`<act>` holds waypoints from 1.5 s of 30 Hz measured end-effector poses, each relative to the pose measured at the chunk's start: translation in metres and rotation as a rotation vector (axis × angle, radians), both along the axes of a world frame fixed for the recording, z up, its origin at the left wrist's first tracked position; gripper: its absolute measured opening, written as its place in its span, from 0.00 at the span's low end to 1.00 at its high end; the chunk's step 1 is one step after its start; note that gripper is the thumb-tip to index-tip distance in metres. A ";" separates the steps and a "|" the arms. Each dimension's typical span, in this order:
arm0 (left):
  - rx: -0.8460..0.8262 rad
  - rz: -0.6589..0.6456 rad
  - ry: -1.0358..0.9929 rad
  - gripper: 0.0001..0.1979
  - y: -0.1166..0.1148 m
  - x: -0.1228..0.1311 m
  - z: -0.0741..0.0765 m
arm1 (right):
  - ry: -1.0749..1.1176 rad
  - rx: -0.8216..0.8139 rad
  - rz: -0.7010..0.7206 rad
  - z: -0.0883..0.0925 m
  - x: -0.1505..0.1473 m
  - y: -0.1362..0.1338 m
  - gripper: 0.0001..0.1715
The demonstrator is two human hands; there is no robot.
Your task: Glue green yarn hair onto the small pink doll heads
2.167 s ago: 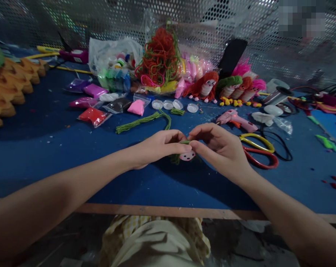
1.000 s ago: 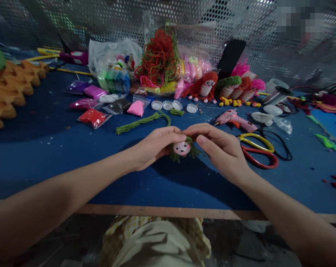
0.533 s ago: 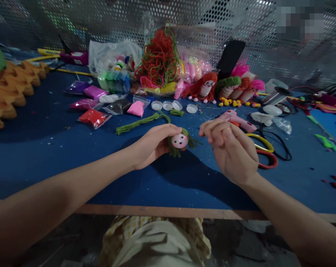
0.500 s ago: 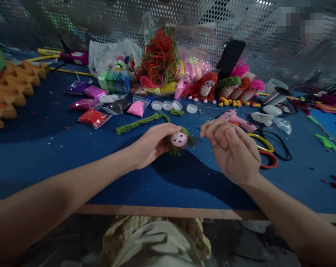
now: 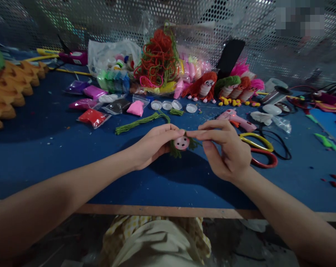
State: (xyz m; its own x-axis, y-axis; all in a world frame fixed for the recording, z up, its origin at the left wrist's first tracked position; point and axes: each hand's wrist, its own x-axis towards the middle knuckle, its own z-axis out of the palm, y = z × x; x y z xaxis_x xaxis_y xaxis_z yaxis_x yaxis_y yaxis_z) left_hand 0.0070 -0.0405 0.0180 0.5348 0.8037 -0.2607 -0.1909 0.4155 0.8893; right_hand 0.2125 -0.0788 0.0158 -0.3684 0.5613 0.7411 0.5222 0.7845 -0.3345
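Observation:
My left hand [image 5: 159,144] is closed around a small doll head [image 5: 181,142] with a pink painted face and green yarn hair. My right hand [image 5: 226,148] comes in from the other side, its fingers stretched out and apart. Its forefinger tip touches the top of the doll head beside my left thumb; nothing shows in its grip. Just beyond the left hand lies a bundle of green yarn [image 5: 137,123]. A shorter piece of green yarn [image 5: 176,112] is near the white round caps [image 5: 167,105].
Finished yarn-haired dolls [image 5: 207,87] stand at the back beside a tangle of red and green yarn [image 5: 158,55]. A pink glue gun [image 5: 237,120] and scissors with yellow and red handles [image 5: 264,157] lie right. Bagged coloured clay [image 5: 92,118] is left, near an orange egg tray [image 5: 15,87].
My right hand has moved left and its curled fingers have straightened, the forefinger now touching the doll head. My left hand keeps its hold, with the head shifted slightly right.

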 end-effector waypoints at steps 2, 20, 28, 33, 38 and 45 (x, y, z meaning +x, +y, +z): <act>-0.019 -0.001 -0.002 0.15 0.000 0.000 -0.001 | -0.081 0.059 0.010 0.000 0.003 0.002 0.21; -0.118 0.084 -0.116 0.07 0.003 0.001 0.003 | -0.003 0.008 0.041 0.001 -0.004 -0.002 0.22; -0.051 0.074 -0.094 0.12 0.003 0.002 0.002 | -0.047 0.060 0.038 0.005 -0.002 0.000 0.17; 0.047 0.059 0.041 0.17 0.005 -0.001 -0.001 | 0.083 0.020 -0.037 0.005 0.003 0.000 0.09; 0.141 0.038 0.141 0.19 0.006 -0.003 -0.003 | 0.205 -0.014 -0.186 -0.003 0.003 0.007 0.06; -0.006 0.047 0.004 0.21 0.007 -0.004 -0.002 | 0.051 -0.075 -0.275 -0.002 0.003 0.012 0.07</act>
State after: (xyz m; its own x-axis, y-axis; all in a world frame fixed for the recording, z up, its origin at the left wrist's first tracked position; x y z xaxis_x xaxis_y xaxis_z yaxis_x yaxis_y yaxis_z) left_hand 0.0031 -0.0332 0.0158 0.4953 0.8264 -0.2679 -0.2068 0.4116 0.8876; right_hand 0.2151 -0.0663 0.0135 -0.1578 0.6889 0.7075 0.6932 0.5875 -0.4175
